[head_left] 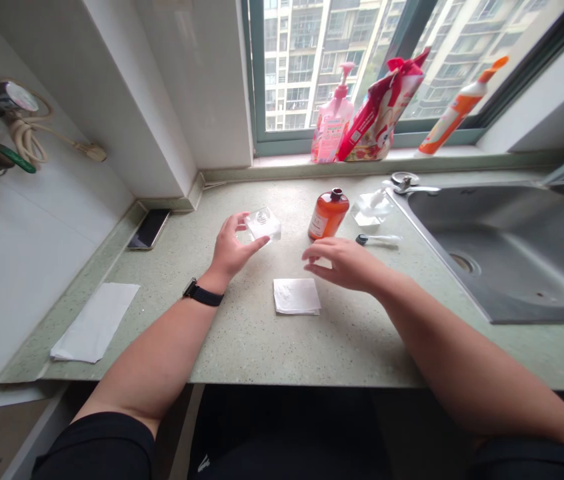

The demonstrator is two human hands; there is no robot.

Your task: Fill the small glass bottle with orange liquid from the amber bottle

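My left hand [235, 243] grips a clear square container [265, 225] with a round neck on top, thumb on the near side and fingers on the far left side. My right hand [345, 263] hovers over the counter with thumb and fingers apart and nothing between them. Just beyond it stands an amber bottle [331, 215] with an uncapped neck and a white label. Right of the bottle lies a pump head [378, 240] with a black collar and a whitish body. Folded white tissue [297, 297] rests on the counter nearer to me, between both hands.
A clear pump dispenser [372, 207] stands beside the steel sink [482, 267]. More white paper [95, 323] and a phone [149, 229] lie at left. On the windowsill are a pink pump bottle [333, 127], a red bag [382, 120] and an orange-white bottle [457, 113].
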